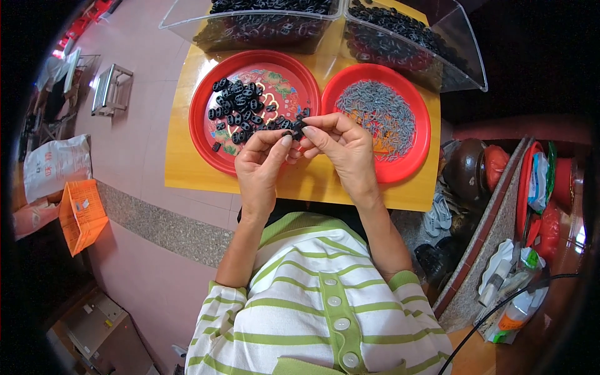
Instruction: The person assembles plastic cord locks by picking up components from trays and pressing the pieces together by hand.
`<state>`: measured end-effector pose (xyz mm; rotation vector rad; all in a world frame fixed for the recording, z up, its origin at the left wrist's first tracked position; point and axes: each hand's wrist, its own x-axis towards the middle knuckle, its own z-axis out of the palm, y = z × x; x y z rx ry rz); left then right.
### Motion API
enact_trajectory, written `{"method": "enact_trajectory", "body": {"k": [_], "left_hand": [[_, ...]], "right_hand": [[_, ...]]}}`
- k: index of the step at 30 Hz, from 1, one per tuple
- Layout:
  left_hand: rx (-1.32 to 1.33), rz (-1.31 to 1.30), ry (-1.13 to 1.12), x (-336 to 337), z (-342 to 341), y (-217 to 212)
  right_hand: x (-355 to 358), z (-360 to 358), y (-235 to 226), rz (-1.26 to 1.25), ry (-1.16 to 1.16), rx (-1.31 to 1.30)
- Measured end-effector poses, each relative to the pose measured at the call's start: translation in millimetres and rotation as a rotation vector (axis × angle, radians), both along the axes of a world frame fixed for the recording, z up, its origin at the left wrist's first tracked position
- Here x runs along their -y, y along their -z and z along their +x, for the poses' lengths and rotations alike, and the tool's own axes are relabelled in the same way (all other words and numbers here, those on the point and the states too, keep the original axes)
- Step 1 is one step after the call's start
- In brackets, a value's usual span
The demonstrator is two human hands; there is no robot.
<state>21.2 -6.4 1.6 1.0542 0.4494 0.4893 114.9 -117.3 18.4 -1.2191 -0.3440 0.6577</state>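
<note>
Both hands meet above the right edge of a red round tray with a flower pattern [201,134]. My left hand [264,156] pinches a small black plastic piece [287,133] between thumb and forefinger. My right hand [340,147] pinches a black plastic part [299,127] right against it; fingers partly hide both. A heap of black oval pieces with holes [240,100] lies in the tray. To the right, a second red tray [422,140] holds many small grey pins [378,109], beside my right hand.
Two clear plastic bins [256,28] [406,44] full of black pieces stand at the table's far side. The yellow table [181,169] ends just before my body. A metal stool [111,90] is on the floor at left; jars [465,165] and bags crowd the right.
</note>
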Motion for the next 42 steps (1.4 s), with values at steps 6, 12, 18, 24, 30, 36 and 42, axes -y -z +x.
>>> {"method": "enact_trajectory", "body": {"k": [6, 12, 18, 24, 30, 36, 42], "left_hand": [[-0.005, -0.018, -0.001, -1.1, 0.0, 0.3], [-0.05, -0.118, 0.024, -2.8, 2.3, -2.4], [-0.036, -0.198, 0.064, -1.2, 3.3, -1.4], [-0.072, -0.079, 0.04, -2.1, 4.9, 0.5], [-0.023, -0.218, 0.064, -2.1, 5.6, -1.9], [-0.043, -0.156, 0.091, -3.7, 6.6, -1.4], [-0.082, -0.09, 0.153, -6.5, 6.3, 2.3]], "right_hand": [[-1.5, -2.4, 4.0, -0.009, 0.01, 0.027], [-1.1, -4.8, 4.9, 0.0, 0.038, 0.038], [-2.5, -8.2, 3.2, -0.07, 0.082, 0.128], [-3.0, -5.9, 4.8, -0.023, 0.076, 0.102], [-2.5, -6.7, 6.8, -0.05, 0.07, 0.127], [-1.3, -6.8, 6.0, -0.051, 0.066, 0.16], [-0.1, -10.2, 5.6, -0.049, 0.086, 0.192]]}}
